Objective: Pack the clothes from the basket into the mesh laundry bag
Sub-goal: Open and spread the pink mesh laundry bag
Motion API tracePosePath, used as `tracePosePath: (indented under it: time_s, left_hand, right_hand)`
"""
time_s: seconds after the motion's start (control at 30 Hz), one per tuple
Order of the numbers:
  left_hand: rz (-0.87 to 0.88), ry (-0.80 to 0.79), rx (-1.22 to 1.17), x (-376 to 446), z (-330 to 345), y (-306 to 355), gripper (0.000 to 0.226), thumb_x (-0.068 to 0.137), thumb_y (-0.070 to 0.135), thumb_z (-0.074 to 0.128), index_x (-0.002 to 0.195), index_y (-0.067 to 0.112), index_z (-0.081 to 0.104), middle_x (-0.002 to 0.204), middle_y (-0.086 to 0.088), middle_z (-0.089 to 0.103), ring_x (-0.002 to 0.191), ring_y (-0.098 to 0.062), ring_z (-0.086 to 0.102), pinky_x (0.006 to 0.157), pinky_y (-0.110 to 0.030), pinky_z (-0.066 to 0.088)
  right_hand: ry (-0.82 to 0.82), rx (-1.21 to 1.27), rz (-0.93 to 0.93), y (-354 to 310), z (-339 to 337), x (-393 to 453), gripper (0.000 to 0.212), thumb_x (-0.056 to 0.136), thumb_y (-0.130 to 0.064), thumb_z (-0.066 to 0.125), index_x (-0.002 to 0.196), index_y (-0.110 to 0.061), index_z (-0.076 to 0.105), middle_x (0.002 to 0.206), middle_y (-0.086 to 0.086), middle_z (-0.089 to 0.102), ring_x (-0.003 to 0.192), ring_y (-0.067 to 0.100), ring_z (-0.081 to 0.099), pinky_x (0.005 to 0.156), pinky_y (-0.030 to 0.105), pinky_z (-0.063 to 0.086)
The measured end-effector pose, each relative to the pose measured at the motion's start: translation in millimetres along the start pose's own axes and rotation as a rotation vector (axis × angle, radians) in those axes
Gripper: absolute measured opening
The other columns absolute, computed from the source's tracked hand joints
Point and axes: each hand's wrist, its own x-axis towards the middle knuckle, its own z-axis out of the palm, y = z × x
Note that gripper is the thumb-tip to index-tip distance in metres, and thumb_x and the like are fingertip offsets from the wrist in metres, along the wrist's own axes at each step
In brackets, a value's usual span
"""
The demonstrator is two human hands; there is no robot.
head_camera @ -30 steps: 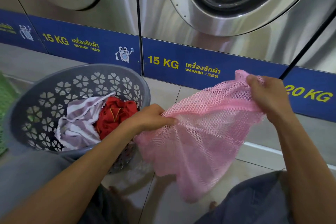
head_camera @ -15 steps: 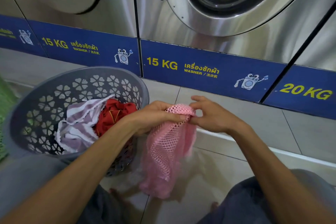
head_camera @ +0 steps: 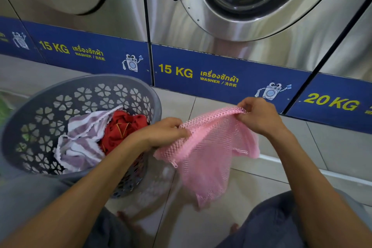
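Observation:
A pink mesh laundry bag (head_camera: 209,157) hangs in front of me above the tiled floor. My left hand (head_camera: 163,132) grips its top edge at the left end, and my right hand (head_camera: 259,116) pinches the same edge at the right end, stretching it between them. A small zipper pull (head_camera: 174,165) dangles near the bag's left corner. To the left stands a grey perforated basket (head_camera: 138,94) holding a purple-and-white striped cloth (head_camera: 80,139) and a red garment (head_camera: 122,127).
Steel front-loading washers (head_camera: 251,6) with blue base panels line the wall just ahead. My knees in grey shorts (head_camera: 277,221) frame the bottom of the view, bare toes between them. Something green (head_camera: 4,106) shows at the far left edge.
My right hand came in to meet the left at the bag's bunched edge, then moved back right, spreading the top edge again. The basket has not moved.

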Motion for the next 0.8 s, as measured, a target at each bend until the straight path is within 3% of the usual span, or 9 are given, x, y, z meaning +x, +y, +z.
tracePosePath:
  time_s: [0.1,0.17,0.27,0.33,0.43,0.53,0.63,0.73,0.8]
  left_hand:
    - [0.036,0.092,-0.108,0,-4,0,0.020,0.094,0.036,0.064,0.093,0.016,0.064,0.092,-0.003,0.070,0.084,-0.022,0.065,0.080,-0.035,0.051]
    - [0.035,0.145,-0.206,1,-6,0,0.017,0.095,0.029,0.065,0.095,0.012,0.065,0.093,-0.009,0.073,0.082,-0.024,0.068,0.080,-0.036,0.054]
    - [-0.010,0.150,-0.384,0,-4,6,0.006,0.097,0.016,0.062,0.096,0.011,0.064,0.080,-0.008,0.070,0.058,-0.015,0.064,0.054,-0.023,0.053]
    - [-0.019,0.167,-0.469,1,-3,7,0.006,0.097,0.008,0.059,0.099,0.010,0.065,0.078,-0.007,0.067,0.056,-0.013,0.061,0.049,-0.019,0.049]
    - [-0.033,0.167,-0.573,4,-3,4,0.016,0.098,-0.001,0.052,0.094,0.011,0.063,0.073,-0.006,0.064,0.056,-0.012,0.061,0.048,-0.019,0.049]
    - [-0.101,0.202,-0.589,2,-4,4,0.024,0.099,-0.003,0.044,0.093,0.012,0.062,0.071,-0.004,0.064,0.049,-0.011,0.061,0.042,-0.019,0.048]
    - [-0.133,0.258,-0.570,3,-8,3,0.025,0.098,-0.004,0.043,0.095,0.010,0.063,0.075,-0.007,0.063,0.056,-0.015,0.059,0.045,-0.022,0.049]
    - [-0.136,0.291,-0.594,6,-10,2,0.019,0.097,0.001,0.051,0.092,0.010,0.066,0.080,-0.009,0.066,0.067,-0.019,0.061,0.061,-0.029,0.052]
    - [-0.103,0.268,-0.599,5,-11,4,0.012,0.095,0.014,0.063,0.100,0.006,0.070,0.088,-0.012,0.071,0.079,-0.024,0.066,0.077,-0.035,0.054]
  right_hand:
    - [-0.105,-0.143,0.009,3,0,-1,0.023,0.084,-0.025,0.077,0.107,-0.026,0.072,0.119,0.002,0.071,0.115,0.028,0.064,0.095,0.039,0.051]
    - [-0.176,-0.135,-0.069,-4,3,-7,0.039,0.079,-0.020,0.082,0.115,-0.023,0.070,0.126,0.003,0.066,0.116,0.028,0.063,0.088,0.033,0.048]
    - [-0.320,0.194,-0.218,-31,13,-25,0.037,0.071,-0.015,0.091,0.099,-0.021,0.068,0.107,0.004,0.071,0.091,0.022,0.069,0.081,0.038,0.056]
    - [-0.521,0.430,-0.228,-50,20,-39,0.032,0.072,-0.011,0.092,0.095,-0.011,0.070,0.089,0.014,0.074,0.076,0.017,0.070,0.081,0.038,0.059]
    - [-0.684,0.408,-0.267,-66,34,-54,0.040,0.068,-0.032,0.094,0.094,-0.012,0.071,0.088,0.015,0.077,0.073,0.020,0.072,0.078,0.036,0.060]
    - [-0.605,0.150,-0.339,-67,48,-58,0.049,0.061,-0.055,0.091,0.087,-0.021,0.067,0.086,-0.004,0.074,0.067,0.006,0.064,0.068,0.030,0.053]
    - [-0.555,-0.022,-0.401,-64,59,-59,0.044,0.067,-0.048,0.090,0.084,-0.020,0.060,0.085,-0.004,0.067,0.071,0.010,0.055,0.062,0.028,0.045]
    - [-0.533,-0.045,-0.395,-64,65,-59,0.028,0.079,-0.033,0.084,0.085,-0.020,0.060,0.082,-0.005,0.069,0.074,0.015,0.068,0.065,0.028,0.050]
    - [-0.547,0.044,-0.345,-65,65,-57,0.015,0.087,-0.024,0.078,0.086,-0.014,0.066,0.078,-0.002,0.077,0.067,0.011,0.076,0.065,0.022,0.053]
